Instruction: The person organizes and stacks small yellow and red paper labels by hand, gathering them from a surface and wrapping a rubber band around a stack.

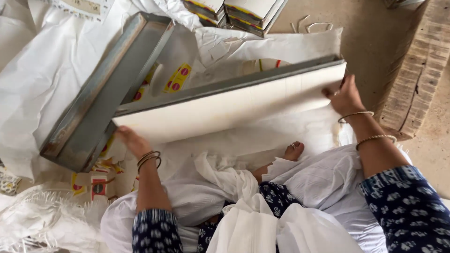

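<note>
So the person sits on the floor with a long stack of white sheets (234, 110) held against an L-shaped grey metal frame (108, 89). The left hand (132, 140) grips the stack's lower left corner with its fingers tucked under; the right hand (346, 96) clamps the far right end, fingers curled around it. To square it well, I'd reckon both ends need even pressure into the frame's corner, so no sheets slip out. The stack's long axis runs left to right, rising toward the right, broad face tilted toward the person.
</note>
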